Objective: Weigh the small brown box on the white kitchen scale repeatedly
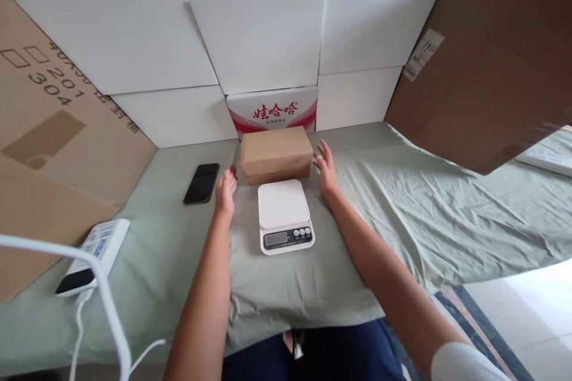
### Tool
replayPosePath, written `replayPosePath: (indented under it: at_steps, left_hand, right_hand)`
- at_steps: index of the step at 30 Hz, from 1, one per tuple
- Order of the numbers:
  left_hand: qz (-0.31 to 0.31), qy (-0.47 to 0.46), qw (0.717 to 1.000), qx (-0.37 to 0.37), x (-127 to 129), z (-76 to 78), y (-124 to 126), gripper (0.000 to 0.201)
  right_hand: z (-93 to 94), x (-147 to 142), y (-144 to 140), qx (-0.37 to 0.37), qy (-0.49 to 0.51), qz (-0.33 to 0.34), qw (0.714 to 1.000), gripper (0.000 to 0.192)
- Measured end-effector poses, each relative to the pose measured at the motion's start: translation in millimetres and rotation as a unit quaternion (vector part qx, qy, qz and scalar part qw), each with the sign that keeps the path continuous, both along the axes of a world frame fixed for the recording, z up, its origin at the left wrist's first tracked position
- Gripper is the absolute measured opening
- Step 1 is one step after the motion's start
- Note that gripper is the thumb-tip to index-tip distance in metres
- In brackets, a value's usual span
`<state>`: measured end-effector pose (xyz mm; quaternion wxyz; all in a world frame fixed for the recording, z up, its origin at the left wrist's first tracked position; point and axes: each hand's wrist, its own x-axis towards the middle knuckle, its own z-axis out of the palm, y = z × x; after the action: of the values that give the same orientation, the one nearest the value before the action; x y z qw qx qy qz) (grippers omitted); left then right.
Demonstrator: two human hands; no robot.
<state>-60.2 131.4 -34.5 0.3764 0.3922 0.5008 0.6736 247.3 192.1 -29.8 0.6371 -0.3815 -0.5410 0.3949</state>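
Toward the sheet's (402, 202) far edge, the brown box (276, 153) is flanked by the left hand (226, 190) and right hand (325, 169), fingers spread, nothing gripped; closing on its sides seems called for before the scale (285, 214).

From my remote seat I count two bare hands, my left hand (226, 189) and right hand (325, 171), with one brown parcel (276, 153) between them. I see one white kitchen scale (285, 216), one black phone (201, 183), one white power bank (95, 255) and one red-and-white printed carton (273, 109). Two brown cardboard sheets (496, 59) flank the scene.
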Motion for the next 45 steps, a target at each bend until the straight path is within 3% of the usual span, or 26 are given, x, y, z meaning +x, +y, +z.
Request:
replayPosePath:
  at_steps: [3, 9, 16, 21, 25, 29, 36, 40, 45]
  left_hand:
    - [-0.028, 0.005, 1.000, -0.013, 8.9, -3.3, 0.7, 0.089]
    - [-0.036, -0.006, 0.999, -0.008, 16.4, -5.7, -0.1, 0.088]
    - [-0.040, 0.013, 0.998, 0.037, 22.4, 8.2, -10.6, 0.089]
    - [-0.043, 0.071, 0.992, 0.097, 24.9, 21.9, -28.6, 0.084]
    - [-0.023, 0.089, 0.987, 0.129, 29.1, 25.1, -56.9, 0.089]
    - [-0.018, 0.096, 0.987, 0.132, 38.7, 18.6, -95.4, 0.091]
    - [-0.006, 0.093, 0.990, 0.103, 45.7, -6.6, -149.2, 0.090]
    - [-0.005, 0.081, 0.992, 0.092, 46.1, -14.4, -161.9, 0.088]
    - [-0.002, 0.080, 0.994, 0.080, 49.2, -8.7, -160.1, 0.094]
  right_hand:
    - [3.6, -7.5, -4.8, 0.008, -0.024, 0.044, 0.999, 0.085]
    - [10.4, -11.1, -12.0, 0.033, -0.103, 0.049, 0.993, 0.089]
    - [15.0, -14.8, -15.2, 0.078, -0.096, 0.037, 0.992, 0.090]
    - [21.0, -12.7, -27.3, 0.129, -0.115, 0.017, 0.985, 0.089]
    - [23.0, -4.0, -52.1, 0.148, -0.137, 0.017, 0.979, 0.085]
    - [13.3, 9.1, -85.8, 0.145, -0.152, 0.004, 0.978, 0.088]
    - [-10.3, 23.8, -129.8, 0.131, -0.162, 0.007, 0.978, 0.086]
    - [-6.2, 22.8, -133.7, 0.129, -0.167, 0.006, 0.978, 0.082]
    - [2.9, 20.5, -133.9, 0.132, -0.168, 0.004, 0.977, 0.076]
